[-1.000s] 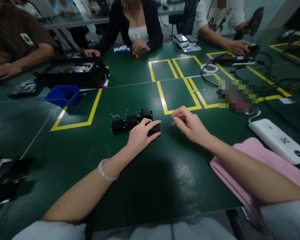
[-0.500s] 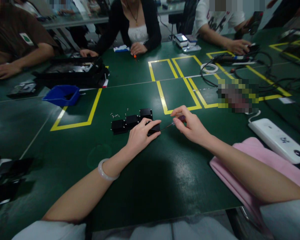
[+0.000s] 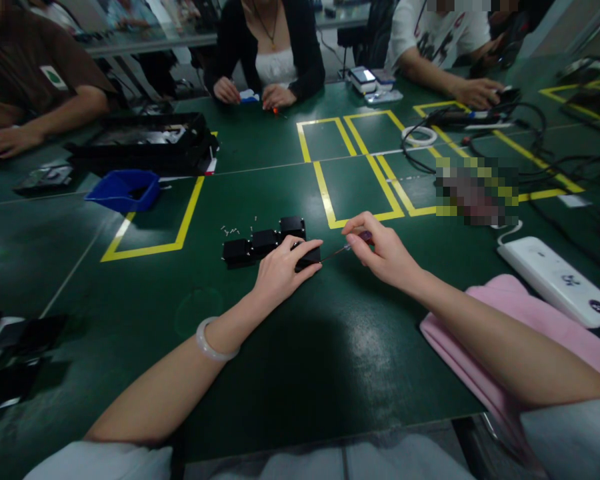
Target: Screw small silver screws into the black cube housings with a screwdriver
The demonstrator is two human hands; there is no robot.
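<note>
Several small black blocks (image 3: 265, 244) lie in a cluster on the green table (image 3: 290, 360). My left hand (image 3: 280, 270) rests on the rightmost black block (image 3: 310, 257), fingers curled over it and holding it down. My right hand (image 3: 385, 253) pinches a small screwdriver (image 3: 347, 247) with a dark red handle. Its thin shaft points left, with the tip at the held block's right side. A scatter of tiny screws (image 3: 233, 230) lies just behind the blocks.
A blue bin (image 3: 125, 190) and a black tray (image 3: 145, 143) stand at the back left. Yellow tape boxes (image 3: 355, 173) mark the table. A white power strip (image 3: 555, 280) and a pink cloth (image 3: 525, 333) lie at the right, cables (image 3: 480, 127) beyond. Other people sit round the far side.
My hands have hardly moved. The person in black opposite drew both hands in towards a white and blue object.
</note>
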